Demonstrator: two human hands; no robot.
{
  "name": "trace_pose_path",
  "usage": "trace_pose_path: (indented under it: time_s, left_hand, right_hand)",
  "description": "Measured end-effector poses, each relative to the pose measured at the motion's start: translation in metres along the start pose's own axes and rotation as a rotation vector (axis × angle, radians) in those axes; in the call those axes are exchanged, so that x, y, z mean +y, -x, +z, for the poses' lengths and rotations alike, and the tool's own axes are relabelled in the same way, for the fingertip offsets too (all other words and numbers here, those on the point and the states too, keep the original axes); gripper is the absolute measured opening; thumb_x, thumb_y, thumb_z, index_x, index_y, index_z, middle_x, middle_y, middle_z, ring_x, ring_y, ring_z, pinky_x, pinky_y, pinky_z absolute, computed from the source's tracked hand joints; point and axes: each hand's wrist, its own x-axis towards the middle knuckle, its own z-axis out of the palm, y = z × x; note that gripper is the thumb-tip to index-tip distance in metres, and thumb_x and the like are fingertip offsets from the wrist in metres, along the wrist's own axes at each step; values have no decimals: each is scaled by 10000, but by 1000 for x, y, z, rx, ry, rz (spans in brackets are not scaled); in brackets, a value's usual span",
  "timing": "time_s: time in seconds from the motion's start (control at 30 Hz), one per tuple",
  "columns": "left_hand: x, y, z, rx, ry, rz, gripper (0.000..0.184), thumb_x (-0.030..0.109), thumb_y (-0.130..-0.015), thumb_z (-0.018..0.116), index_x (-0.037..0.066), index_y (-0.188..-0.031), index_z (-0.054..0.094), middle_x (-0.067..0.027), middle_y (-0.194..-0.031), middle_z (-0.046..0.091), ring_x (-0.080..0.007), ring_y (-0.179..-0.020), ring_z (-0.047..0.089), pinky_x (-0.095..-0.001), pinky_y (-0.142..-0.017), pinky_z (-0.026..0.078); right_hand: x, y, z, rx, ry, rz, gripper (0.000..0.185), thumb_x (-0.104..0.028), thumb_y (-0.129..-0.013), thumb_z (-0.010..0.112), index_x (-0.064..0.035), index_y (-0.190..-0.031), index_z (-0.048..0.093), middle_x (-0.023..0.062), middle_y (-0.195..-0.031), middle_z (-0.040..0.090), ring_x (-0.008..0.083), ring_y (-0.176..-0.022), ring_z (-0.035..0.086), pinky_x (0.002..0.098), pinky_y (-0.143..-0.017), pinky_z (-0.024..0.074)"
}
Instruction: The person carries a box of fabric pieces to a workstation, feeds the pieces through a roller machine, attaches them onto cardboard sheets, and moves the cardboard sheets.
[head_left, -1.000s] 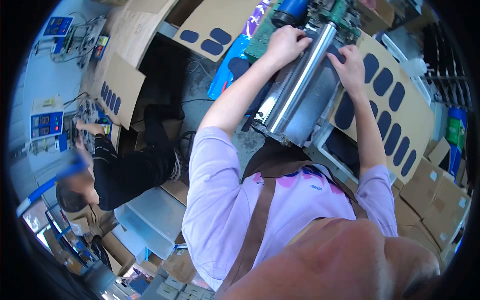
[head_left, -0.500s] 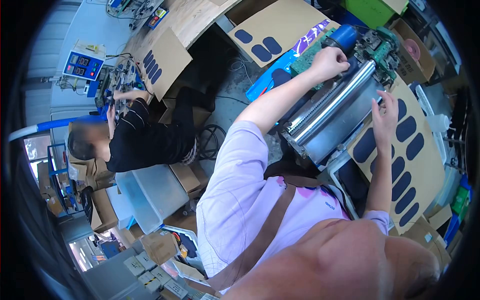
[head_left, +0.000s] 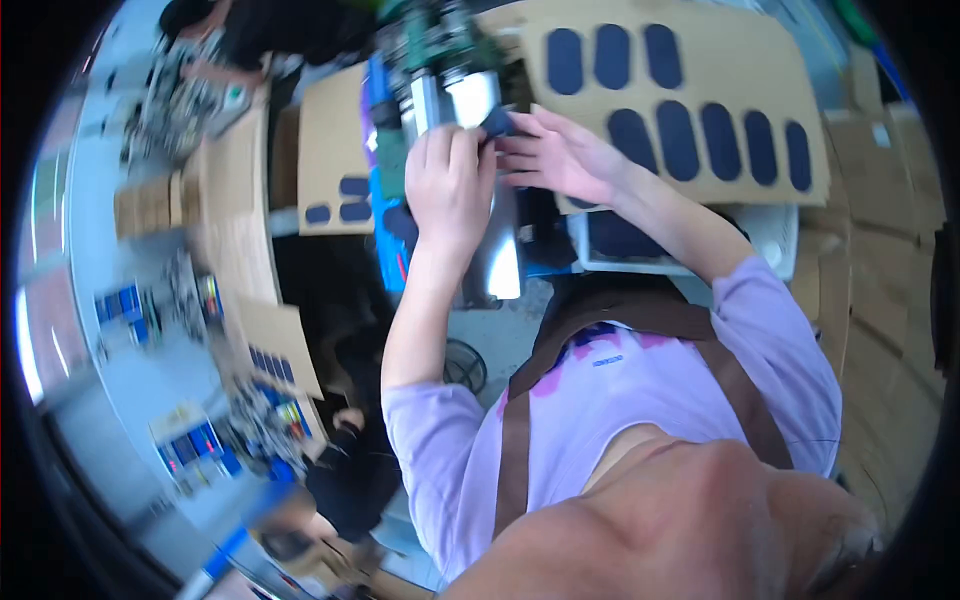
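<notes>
A small dark navy piece (head_left: pixel 497 122), like the rounded oblong pads nearby, is between my two hands over the roller machine (head_left: pixel 503 262). My left hand (head_left: pixel 442 190) is closed at the piece's near left edge and appears to pinch it, though its fingertips are partly hidden. From the right, my right hand (head_left: pixel 565 160) reaches in with fingers stretched out and apart, its fingertips at the piece's edge. Beneath the hands lie the machine's shiny metal roller and plate; its green end (head_left: pixel 455 40) is at the top. The view is blurred by motion.
On the right, a cardboard sheet (head_left: pixel 700 85) bears several navy oblong pads (head_left: pixel 690 140) in rows. A white bin (head_left: pixel 785 240) stands under it. Another cardboard sheet (head_left: pixel 325 130) with pads lies left. A co-worker in black (head_left: pixel 350 490) sits lower left; another person (head_left: pixel 290 35) is at top left.
My view has swung round, so the machine now lies upright ahead of me. My hands, apart before, have come together over it, with a navy piece between them.
</notes>
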Motion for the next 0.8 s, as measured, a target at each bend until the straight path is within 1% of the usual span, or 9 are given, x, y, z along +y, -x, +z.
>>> trace_pose_path:
  time_s: [0.07, 0.23, 0.33, 0.37, 0.4, 0.53, 0.6, 0.67, 0.8]
  left_hand:
    - [23, -5, 14, -86, 39, 110, 221, 5, -746, 721, 44, -933, 611, -99, -900, 605, -300, -824, 585, -399, -733, 476]
    - [66, -20, 40, -145, 109, 268, 297, 9, -741, 725, 25, -1017, 617, -120, -1000, 610, -306, -864, 593, -398, -760, 486]
    - [96, -23, 44, -176, 165, 347, 314, 18, -735, 731, 25, -1028, 619, -124, -1032, 611, -303, -862, 596, -394, -749, 492]
    - [105, -19, 45, -207, 192, 355, 311, 19, -734, 731, 22, -1024, 619, -125, -1026, 609, -300, -855, 596, -391, -741, 492]
    - [114, -16, 45, -237, 217, 360, 308, 19, -732, 731, 20, -1019, 619, -127, -1020, 608, -297, -847, 597, -388, -733, 491]
    - [133, 14, 56, -309, 348, 276, 260, 10, -746, 716, -2, -989, 623, -140, -998, 614, -291, -818, 602, -383, -709, 492]
    - [135, 39, 65, -362, 388, 187, 238, 23, -757, 714, -2, -977, 625, -143, -983, 621, -303, -825, 608, -389, -715, 500]
    - [135, 66, 74, -392, 420, 97, 224, 32, -765, 712, 1, -970, 626, -143, -974, 623, -311, -832, 611, -391, -723, 505]
    - [130, 102, 88, -425, 389, -77, 190, 30, -772, 685, 2, -947, 617, -135, -957, 611, -316, -859, 604, -396, -758, 502]
  right_hand:
    - [-13, 14, -3, -44, -58, -76, 538, -457, -1001, 482, -77, -1380, 447, 96, -1266, 573, 225, -1159, 563, 399, -1009, 450]
    - [-49, 55, -12, 95, -135, -192, 553, -442, -980, 525, -63, -1375, 447, 88, -1258, 589, 205, -1132, 575, 380, -991, 455]
    - [-78, 75, -34, 61, -103, -266, 466, -422, -1014, 452, -87, -1336, 491, 89, -1292, 584, 207, -1168, 566, 384, -1017, 436]
    - [-89, 84, -49, -101, -163, -276, 434, -397, -1013, 455, -86, -1310, 515, 93, -1281, 599, 215, -1162, 583, 386, -1008, 455]
    - [-100, 89, -73, -80, -188, -323, 418, -376, -1016, 453, -85, -1311, 506, 98, -1297, 589, 219, -1185, 568, 389, -1010, 460]
    - [-159, 124, -99, 288, 83, -492, 478, -340, -1021, 445, -78, -1420, 406, 90, -1340, 565, 189, -1258, 520, 391, -1046, 443]
    - [-191, 132, -131, 409, 185, -637, 433, -295, -1013, 475, -67, -1382, 481, 78, -1292, 602, 179, -1187, 568, 372, -1007, 464]
    - [-219, 131, -190, 382, 316, -597, 458, -358, -1022, 452, 22, -1240, 586, 174, -1208, 631, 278, -1139, 589, 349, -1007, 448]
    - [-236, 134, -225, 857, 878, -733, 434, -304, -1015, 478, 33, -1279, 550, 171, -1225, 625, 247, -1130, 594, 335, -988, 458]
